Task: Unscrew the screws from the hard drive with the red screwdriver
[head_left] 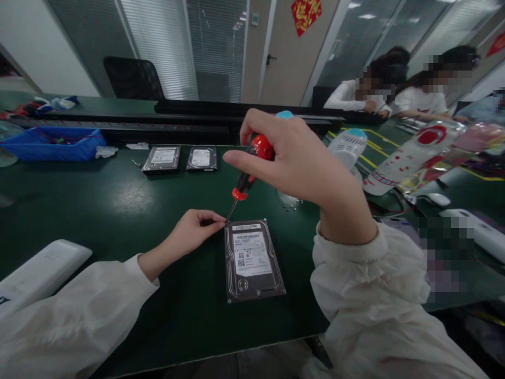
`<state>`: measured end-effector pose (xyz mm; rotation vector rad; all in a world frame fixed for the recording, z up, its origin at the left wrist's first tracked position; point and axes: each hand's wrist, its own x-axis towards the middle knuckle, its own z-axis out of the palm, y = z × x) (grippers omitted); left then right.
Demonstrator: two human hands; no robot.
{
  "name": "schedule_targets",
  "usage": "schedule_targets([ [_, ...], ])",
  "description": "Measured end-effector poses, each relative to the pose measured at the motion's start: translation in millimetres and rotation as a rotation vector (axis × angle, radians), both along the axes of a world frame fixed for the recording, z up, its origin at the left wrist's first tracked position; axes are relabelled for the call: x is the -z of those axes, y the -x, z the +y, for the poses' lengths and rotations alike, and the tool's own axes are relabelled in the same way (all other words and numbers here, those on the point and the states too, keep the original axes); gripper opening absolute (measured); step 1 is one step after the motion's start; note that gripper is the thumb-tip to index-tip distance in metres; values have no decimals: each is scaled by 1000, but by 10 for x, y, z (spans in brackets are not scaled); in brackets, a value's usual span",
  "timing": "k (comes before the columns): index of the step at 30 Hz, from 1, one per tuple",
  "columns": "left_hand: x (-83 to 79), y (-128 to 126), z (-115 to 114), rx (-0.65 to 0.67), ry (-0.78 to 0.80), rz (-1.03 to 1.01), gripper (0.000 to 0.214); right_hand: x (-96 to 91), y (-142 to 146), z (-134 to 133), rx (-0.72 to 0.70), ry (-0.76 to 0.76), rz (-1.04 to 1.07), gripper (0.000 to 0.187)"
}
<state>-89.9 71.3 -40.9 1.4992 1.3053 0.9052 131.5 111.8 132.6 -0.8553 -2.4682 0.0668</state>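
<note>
A hard drive (254,260) lies label side up on the green table, its long side running away from me. My right hand (292,152) grips a red and black screwdriver (246,179) from above. The screwdriver is tilted, and its tip meets the drive's far left corner. Beside that tip, the thumb and fingers of my left hand (193,231) are pinched together at the corner. Whatever lies between them is too small to make out.
Two more hard drives, one on the left (161,159) and one on the right (201,158), lie farther back. A blue bin (55,145) stands at left. Several small screws (290,208) lie right of centre. Bottles (410,158) stand at right; two people sit beyond.
</note>
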Motion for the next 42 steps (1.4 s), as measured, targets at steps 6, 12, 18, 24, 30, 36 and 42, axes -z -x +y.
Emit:
schedule_targets([
  [6, -23, -24, -1, 5, 10, -26, 27, -3, -5, -3, -83, 44, 28, 27],
  [12, -7, -17, 2, -3, 3, -17, 27, 32, 18, 11, -45, 20, -11, 28],
  [18, 38, -6, 13, 4, -7, -24, 27, 14, -16, 2, -49, 21, -35, 24],
  [24, -11, -25, 2, 5, -1, -29, 26, 7, -16, -7, -11, 14, -32, 31],
  [30, -32, -37, 3, -2, 10, -34, 25, 14, -34, -1, -25, 16, -60, 36],
  [36, -14, -27, 6, -1, 14, -23, 26, 48, -31, 23, 47, -23, -36, 32],
  [42, 23, -6, 10, 8, 20, -20, 28, 42, -22, 11, -24, 21, -23, 30],
])
